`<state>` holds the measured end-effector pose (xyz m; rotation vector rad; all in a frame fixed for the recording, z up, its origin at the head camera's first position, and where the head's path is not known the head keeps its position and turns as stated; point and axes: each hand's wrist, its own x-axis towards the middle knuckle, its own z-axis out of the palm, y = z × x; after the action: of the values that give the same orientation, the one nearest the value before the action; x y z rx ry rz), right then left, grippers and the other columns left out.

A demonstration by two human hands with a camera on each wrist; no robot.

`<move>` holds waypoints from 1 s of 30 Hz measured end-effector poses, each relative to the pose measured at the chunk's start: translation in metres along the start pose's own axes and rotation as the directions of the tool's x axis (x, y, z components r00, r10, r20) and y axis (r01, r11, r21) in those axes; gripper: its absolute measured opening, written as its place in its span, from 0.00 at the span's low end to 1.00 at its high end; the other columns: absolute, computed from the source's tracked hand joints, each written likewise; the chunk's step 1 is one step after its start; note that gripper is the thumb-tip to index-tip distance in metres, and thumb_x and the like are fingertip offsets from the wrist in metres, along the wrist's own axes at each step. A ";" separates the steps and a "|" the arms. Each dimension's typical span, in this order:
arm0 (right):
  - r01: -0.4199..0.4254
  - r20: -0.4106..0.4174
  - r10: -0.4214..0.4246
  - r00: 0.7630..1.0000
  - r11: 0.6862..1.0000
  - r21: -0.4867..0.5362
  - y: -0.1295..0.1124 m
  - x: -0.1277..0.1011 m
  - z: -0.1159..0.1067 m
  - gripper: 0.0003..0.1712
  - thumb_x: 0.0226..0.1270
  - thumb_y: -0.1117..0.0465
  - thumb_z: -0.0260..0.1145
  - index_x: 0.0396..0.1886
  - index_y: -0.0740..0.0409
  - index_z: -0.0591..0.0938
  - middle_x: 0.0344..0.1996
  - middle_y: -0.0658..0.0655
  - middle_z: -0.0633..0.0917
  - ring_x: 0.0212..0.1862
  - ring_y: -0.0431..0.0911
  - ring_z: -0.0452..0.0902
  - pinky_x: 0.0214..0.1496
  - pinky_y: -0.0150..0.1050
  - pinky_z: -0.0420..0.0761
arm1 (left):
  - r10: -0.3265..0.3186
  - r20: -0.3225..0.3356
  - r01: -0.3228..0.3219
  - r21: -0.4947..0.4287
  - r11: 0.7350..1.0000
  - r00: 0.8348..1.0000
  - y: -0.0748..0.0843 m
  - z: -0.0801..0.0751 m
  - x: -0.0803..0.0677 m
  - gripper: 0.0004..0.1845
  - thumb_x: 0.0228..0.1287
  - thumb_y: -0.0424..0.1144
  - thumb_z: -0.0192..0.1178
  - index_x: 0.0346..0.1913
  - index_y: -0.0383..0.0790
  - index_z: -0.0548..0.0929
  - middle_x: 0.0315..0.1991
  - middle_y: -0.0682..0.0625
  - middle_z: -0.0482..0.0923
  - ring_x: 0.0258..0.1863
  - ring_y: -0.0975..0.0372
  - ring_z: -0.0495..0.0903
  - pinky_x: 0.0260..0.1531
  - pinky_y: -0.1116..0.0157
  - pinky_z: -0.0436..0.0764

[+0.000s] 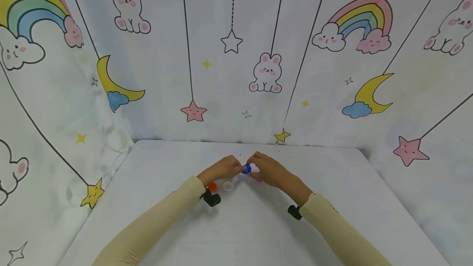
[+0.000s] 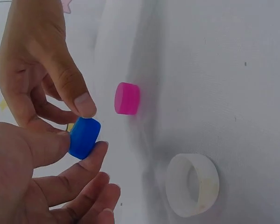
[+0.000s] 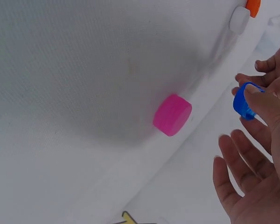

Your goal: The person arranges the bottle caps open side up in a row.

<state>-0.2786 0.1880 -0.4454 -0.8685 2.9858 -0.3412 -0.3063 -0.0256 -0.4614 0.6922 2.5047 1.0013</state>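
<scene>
Between both hands, off the tabletop, is a small blue bottle cap [image 1: 246, 169]. My left hand [image 1: 224, 168] pinches the cap [image 2: 85, 138] between thumb and forefinger, its other fingers loosely bent below. From the opposite side my right hand [image 1: 270, 170] grips the same cap [image 3: 242, 103], its thumb at the rim; its remaining fingers spread away in the right wrist view. A pink cap [image 3: 172, 115] sits on the table close to the right hand, mostly hidden by it in the head view. Nearer the left hand lies a white ring-shaped cap [image 2: 192, 185].
An orange cap [image 1: 212, 186] lies left of the white one, beside the left wrist. Black wrist cameras hang under both sleeves. The white table [image 1: 244, 233] ends at a patterned cloth backdrop [image 1: 229, 77] behind the hands.
</scene>
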 end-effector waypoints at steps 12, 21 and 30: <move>-0.028 0.090 0.024 0.996 0.998 0.047 -0.002 0.002 -0.005 0.14 0.70 0.56 0.76 0.51 0.56 0.88 0.55 0.54 0.82 0.56 0.49 0.83 0.62 0.44 0.84 | 0.159 -0.004 -0.157 0.132 0.979 0.987 0.002 0.003 -0.007 0.16 0.75 0.36 0.65 0.61 0.35 0.81 0.58 0.39 0.76 0.60 0.49 0.75 0.64 0.50 0.77; -0.012 0.139 -0.004 0.990 0.993 0.114 -0.005 0.000 -0.006 0.14 0.70 0.57 0.76 0.52 0.57 0.88 0.53 0.54 0.84 0.56 0.49 0.83 0.63 0.46 0.83 | 0.156 -0.033 -0.134 0.357 0.925 0.987 0.006 0.012 -0.007 0.17 0.68 0.43 0.74 0.56 0.44 0.85 0.57 0.45 0.78 0.58 0.52 0.77 0.62 0.50 0.78; 0.005 0.154 -0.028 0.988 0.989 0.148 -0.007 -0.002 0.001 0.16 0.69 0.58 0.77 0.53 0.56 0.89 0.48 0.52 0.88 0.49 0.46 0.82 0.60 0.46 0.84 | 0.174 -0.028 -0.137 0.500 0.855 0.984 0.013 0.013 -0.015 0.14 0.66 0.47 0.75 0.50 0.47 0.88 0.50 0.51 0.78 0.49 0.58 0.76 0.53 0.58 0.76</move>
<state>-0.2731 0.1830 -0.4452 -0.8629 2.7717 -0.4639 -0.2837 -0.0186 -0.4585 1.0360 2.8348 0.4164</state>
